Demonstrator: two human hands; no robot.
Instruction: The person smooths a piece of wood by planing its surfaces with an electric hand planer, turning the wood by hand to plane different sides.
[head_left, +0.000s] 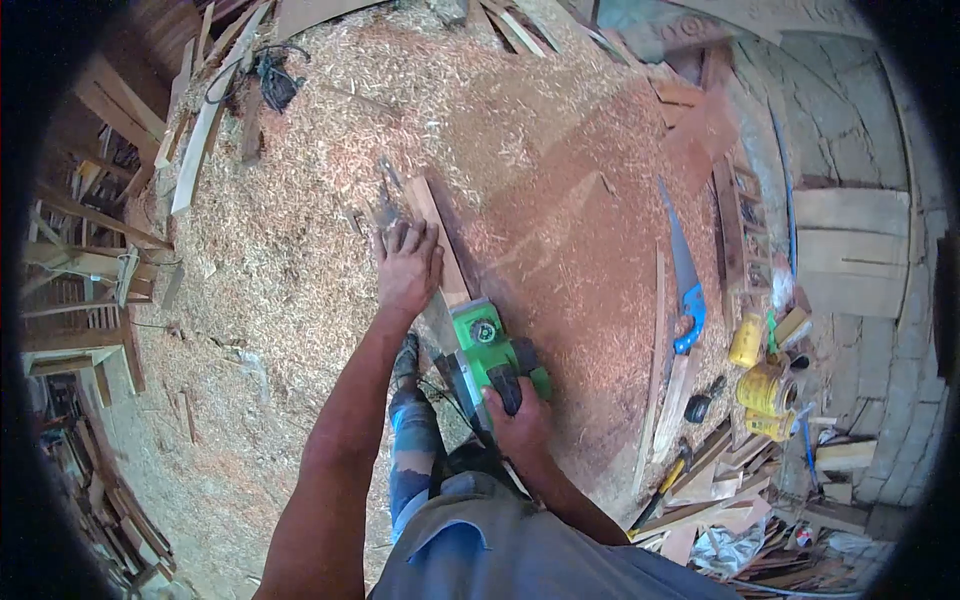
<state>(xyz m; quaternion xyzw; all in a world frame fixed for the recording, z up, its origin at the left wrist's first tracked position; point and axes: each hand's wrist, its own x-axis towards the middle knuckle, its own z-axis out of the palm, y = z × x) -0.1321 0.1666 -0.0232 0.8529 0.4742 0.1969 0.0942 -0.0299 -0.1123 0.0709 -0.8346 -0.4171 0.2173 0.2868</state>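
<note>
A green electric planer [490, 345] rests at the near end of a narrow wooden board [440, 235]. My right hand [520, 420] is wrapped round its black rear handle. Further forward, my left hand [408, 265] lies palm down against the board's left side, fingers spread and slightly bent. Just past those fingertips is a dark metal piece [385, 208], partly covered by the hand, so I cannot tell its kind. The planer's underside and its contact with the wood are hidden.
Wood shavings [270, 260] cover the floor. To the right lie a handsaw [683, 265] with a blue handle, yellow containers [765, 390] and a hammer [665, 485]. Scrap wood [720, 490] is heaped at lower right; wooden frames [80, 330] stand on the left.
</note>
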